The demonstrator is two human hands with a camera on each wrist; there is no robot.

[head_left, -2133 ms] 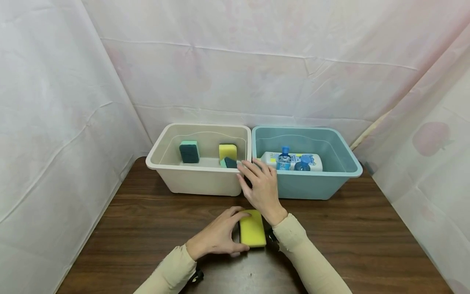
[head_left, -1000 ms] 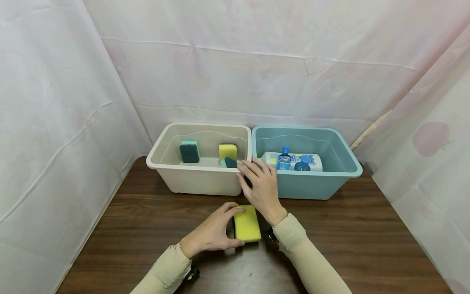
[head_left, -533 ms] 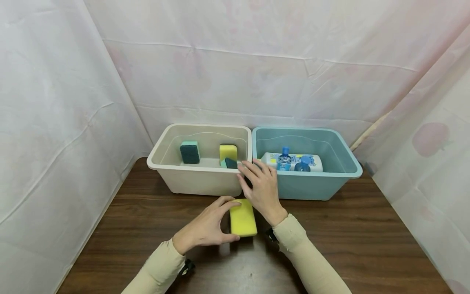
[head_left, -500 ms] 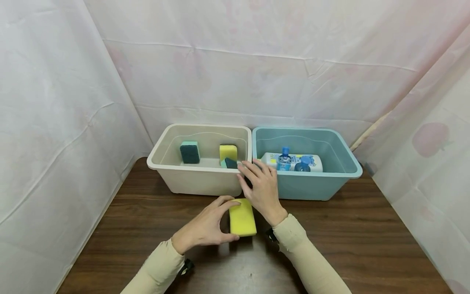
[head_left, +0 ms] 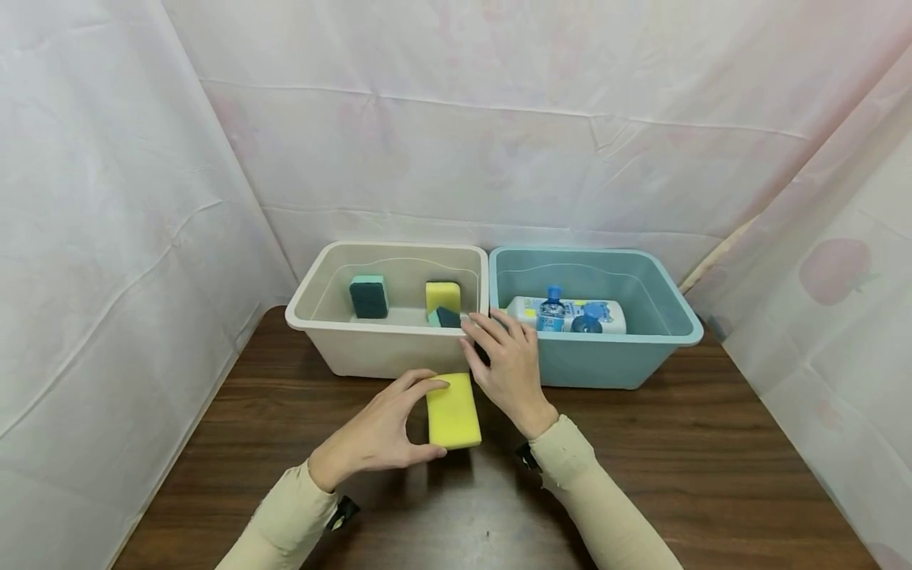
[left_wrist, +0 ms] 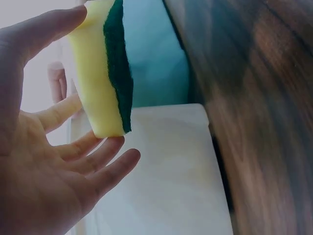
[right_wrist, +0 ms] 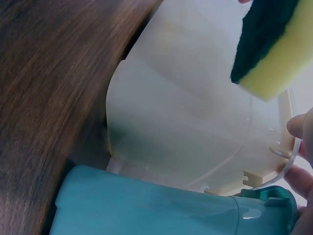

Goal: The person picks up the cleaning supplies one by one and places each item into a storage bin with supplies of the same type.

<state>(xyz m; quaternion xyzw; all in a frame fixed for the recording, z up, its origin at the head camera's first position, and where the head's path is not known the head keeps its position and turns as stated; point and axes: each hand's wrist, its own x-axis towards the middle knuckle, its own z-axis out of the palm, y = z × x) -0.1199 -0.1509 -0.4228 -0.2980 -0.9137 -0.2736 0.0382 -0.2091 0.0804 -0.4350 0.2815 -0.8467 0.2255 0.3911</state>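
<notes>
A yellow sponge (head_left: 454,412) with a dark green scouring side is held off the table by my left hand (head_left: 378,427), pinched at its ends between thumb and fingertips. The left wrist view shows this grip on the sponge (left_wrist: 93,73), with its green layer facing the bins. My right hand (head_left: 509,368) rests with relaxed fingers at the near rims where the beige bin (head_left: 385,348) and the blue bin (head_left: 606,360) meet. In the right wrist view, its fingers (right_wrist: 296,126) lie by the beige bin's rim.
Inside the beige bin are a dark green sponge (head_left: 369,298), a yellow sponge (head_left: 443,296) and a partly hidden green one (head_left: 447,317). The blue bin holds a white bottle or pack (head_left: 527,305) and two blue-capped bottles (head_left: 551,310). A dark wooden table (head_left: 641,475) lies below.
My left hand has carried the sponge up off the table, leftward and nearer the beige bin. My right hand has stayed at the bin rims.
</notes>
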